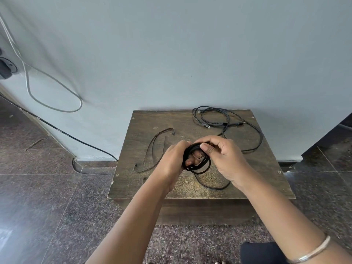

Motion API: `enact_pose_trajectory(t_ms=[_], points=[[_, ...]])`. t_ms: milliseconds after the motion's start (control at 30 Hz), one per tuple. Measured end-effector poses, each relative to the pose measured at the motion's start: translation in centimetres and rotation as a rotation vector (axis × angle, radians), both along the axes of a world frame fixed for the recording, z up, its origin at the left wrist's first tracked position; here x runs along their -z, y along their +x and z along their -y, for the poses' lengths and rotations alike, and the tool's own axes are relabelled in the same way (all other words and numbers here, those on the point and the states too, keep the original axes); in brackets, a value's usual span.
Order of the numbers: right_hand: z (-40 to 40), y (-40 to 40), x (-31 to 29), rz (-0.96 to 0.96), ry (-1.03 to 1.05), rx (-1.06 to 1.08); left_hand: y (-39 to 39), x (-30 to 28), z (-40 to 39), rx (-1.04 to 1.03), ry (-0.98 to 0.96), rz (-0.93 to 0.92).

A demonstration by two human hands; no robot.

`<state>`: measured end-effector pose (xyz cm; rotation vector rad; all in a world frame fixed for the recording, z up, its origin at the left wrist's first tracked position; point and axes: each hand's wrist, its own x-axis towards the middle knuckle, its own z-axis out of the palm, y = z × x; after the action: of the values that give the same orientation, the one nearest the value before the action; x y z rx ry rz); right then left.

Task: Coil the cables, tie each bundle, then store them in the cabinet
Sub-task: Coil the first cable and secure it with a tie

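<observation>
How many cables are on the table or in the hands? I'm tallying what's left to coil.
3: a black cable half-coiled in both hands, a grey cable loose at the back right, a thin brown cable at the left.

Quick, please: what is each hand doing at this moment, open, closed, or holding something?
Left hand: closed around the black cable coil.
Right hand: closed, pinching the same coil at its top.

Head view, downward (close) over stool [190, 189]
</observation>
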<state>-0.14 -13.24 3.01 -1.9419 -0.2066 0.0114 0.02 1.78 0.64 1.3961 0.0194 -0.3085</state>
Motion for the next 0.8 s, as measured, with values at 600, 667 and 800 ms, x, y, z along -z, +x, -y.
enact_pose_trajectory(t_ms=[600,667,800], points=[[0.2,0.2,0.9,0.006,0.073,0.054,-0.5,-1.4,0.0,0.008,0.044,-0.044],[0.2,0.2,1.1,-0.060,0.164,0.053,-0.2,-1.6,-1.1,-0.013,-0.001,-0.058],[-0.2,0.3,1.4,-0.131,0.263,0.097,0.5,-2.5,-4.8,-0.141,-0.122,-0.074]])
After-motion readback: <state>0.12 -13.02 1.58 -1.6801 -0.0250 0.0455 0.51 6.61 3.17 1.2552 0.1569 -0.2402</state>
